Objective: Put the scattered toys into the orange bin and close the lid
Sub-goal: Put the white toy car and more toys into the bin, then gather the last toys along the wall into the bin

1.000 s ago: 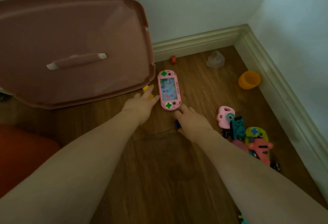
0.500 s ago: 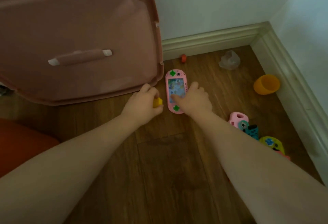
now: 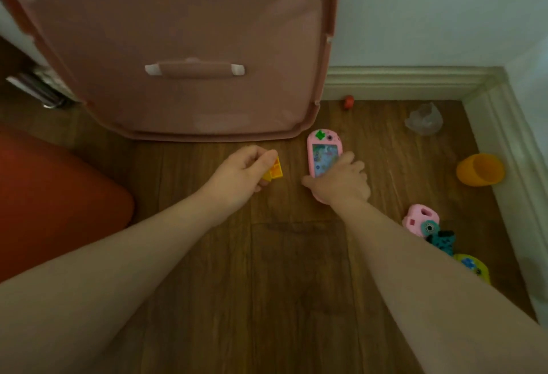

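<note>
The left hand point(image 3: 237, 175) pinched a small yellow plastic block point(image 3: 274, 169) just above the wooden floor point(image 3: 281, 284). The right hand point(image 3: 341, 180) curled round the pink handheld game toy point(image 3: 321, 151) lying near the leaning pink plastic lid point(image 3: 178, 47). The orange bin point(image 3: 44, 201) sat at the floor's left edge.

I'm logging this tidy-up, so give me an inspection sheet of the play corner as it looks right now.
Surface: wooden floor, in a wall corner.
Job's things: pink lid propped upright; orange bin at the left edge; yellow block; pink game console; pink toy camera; orange cup on its side.
Clutter: crumpled clear plastic; small red piece by the skirting.
Grippers: left hand pinches the yellow block; right hand grips the pink game console.
Cables: nothing seen.
Surroundings: white walls, pale skirting board.
</note>
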The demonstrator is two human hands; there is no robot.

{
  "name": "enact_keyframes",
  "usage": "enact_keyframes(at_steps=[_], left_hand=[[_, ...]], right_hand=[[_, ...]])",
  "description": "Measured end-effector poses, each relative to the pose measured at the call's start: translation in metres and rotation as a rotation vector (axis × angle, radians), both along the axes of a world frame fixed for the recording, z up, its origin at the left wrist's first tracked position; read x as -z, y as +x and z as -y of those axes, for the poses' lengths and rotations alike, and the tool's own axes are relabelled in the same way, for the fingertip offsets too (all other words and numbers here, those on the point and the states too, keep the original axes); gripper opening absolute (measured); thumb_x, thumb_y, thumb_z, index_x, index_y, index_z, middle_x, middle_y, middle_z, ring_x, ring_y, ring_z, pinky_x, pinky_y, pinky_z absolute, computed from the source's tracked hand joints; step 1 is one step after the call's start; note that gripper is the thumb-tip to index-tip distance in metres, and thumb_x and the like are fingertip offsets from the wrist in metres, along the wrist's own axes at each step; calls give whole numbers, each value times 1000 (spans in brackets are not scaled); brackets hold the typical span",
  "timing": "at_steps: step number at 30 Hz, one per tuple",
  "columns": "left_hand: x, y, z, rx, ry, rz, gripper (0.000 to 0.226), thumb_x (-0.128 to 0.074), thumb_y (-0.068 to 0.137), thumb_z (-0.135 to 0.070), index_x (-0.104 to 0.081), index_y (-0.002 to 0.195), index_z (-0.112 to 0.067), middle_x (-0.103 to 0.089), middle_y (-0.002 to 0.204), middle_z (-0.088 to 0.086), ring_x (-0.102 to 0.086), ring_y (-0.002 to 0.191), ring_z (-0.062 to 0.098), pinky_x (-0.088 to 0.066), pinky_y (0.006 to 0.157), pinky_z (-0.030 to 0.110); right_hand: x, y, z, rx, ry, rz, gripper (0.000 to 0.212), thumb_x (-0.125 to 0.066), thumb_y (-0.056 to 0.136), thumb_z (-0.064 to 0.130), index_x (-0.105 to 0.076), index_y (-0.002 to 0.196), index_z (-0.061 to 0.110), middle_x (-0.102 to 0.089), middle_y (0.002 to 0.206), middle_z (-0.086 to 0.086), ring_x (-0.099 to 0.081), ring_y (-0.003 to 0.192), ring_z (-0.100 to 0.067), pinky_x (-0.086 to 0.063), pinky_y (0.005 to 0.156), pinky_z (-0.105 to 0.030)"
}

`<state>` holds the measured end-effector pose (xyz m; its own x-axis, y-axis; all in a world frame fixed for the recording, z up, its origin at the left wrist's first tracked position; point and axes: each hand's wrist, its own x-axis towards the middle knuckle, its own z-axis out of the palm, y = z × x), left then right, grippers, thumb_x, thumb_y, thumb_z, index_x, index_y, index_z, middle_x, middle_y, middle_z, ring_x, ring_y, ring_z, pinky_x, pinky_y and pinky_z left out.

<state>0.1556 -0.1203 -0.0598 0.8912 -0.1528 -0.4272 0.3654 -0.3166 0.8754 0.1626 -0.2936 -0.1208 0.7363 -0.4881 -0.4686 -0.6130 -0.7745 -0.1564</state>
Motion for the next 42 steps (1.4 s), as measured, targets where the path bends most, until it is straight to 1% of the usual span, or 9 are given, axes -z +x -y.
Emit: enact_keyframes(at_steps=[3, 6, 9, 17, 24, 28, 31, 36, 42], left_hand=[[-17, -13, -22, 53, 41, 36, 14, -52, 90, -36, -59, 83, -27, -60, 80, -8, -59, 70, 6, -49, 65, 23], [-36, -22, -40, 67, 79, 86, 10, -57, 87, -36, -59, 81, -29, -59, 80, -8, -57, 65, 2, -49, 62, 21], [-62, -34, -59, 73, 97, 118, 7, -60, 85, -37, -60, 82, -30, -61, 69, -14, -56, 59, -3, -49, 60, 22], [-139, -87, -164, 66, 130, 273, 11, -54, 86, -45, -60, 82, -36, -63, 70, -17, -58, 64, -2, -43, 65, 24], [-176, -140, -315, -136, 244, 413, 17, -46, 89, -49, -57, 83, -38, -59, 75, 8, -55, 65, 28, -42, 57, 31], [-161, -161, -381, -252, 494, 287, 27, -49, 83, -58, -55, 84, -32, -61, 76, -2, -57, 61, 14, -41, 49, 27], [-146, -170, -421, -60, 638, 152, 16, -58, 85, -43, -58, 87, -28, -59, 89, -5, -56, 71, 11, -42, 54, 22], [-151, -172, -458, 319, 602, 140, 16, -62, 83, -40, -64, 97, -34, -55, 100, -15, -53, 90, 3, -41, 75, 17], [-158, -174, -470, -95, 431, 507, 30, -50, 93, -26, -56, 63, -28, -55, 58, -6, -53, 54, 4, -40, 48, 13]], right_hand=[[-13, -16, 1, 84, 177, -66, 92, -74, 60, 57, -30, 125, 9, -45, 122, -15, -47, 112, -33, -43, 90, -39], [-35, -33, -8, 215, 540, -97, 82, -78, 62, 44, -34, 123, 10, -51, 115, -11, -56, 100, -26, -52, 82, -40], [-71, -51, -29, 67, 695, -155, 65, -75, 65, 43, -42, 114, 15, -57, 98, -5, -59, 85, -18, -47, 61, -29], [-186, -72, -135, -257, 897, 38, 48, -69, 73, 46, -46, 109, 26, -58, 98, 3, -60, 85, -13, -48, 62, -22], [-230, -80, -283, -373, 957, 199, 57, -73, 73, 41, -41, 118, 25, -56, 102, 10, -59, 85, -6, -49, 54, -14], [-227, -84, -353, -732, 691, 299, 80, -74, 73, 31, -32, 139, 17, -47, 124, 1, -50, 114, -17, -47, 83, -25], [-229, -87, -394, -1082, 332, 338, 81, -70, 72, 34, -31, 142, 20, -39, 138, -7, -37, 126, -30, -36, 102, -41], [-237, -89, -428, -1302, 56, 290, 73, -67, 71, 33, -35, 136, 27, -40, 135, -5, -39, 117, -28, -38, 96, -39], [-249, -88, -451, -1139, 367, -28, 59, -57, 84, 51, -42, 135, 26, -53, 118, 1, -52, 102, -15, -41, 74, -23]])
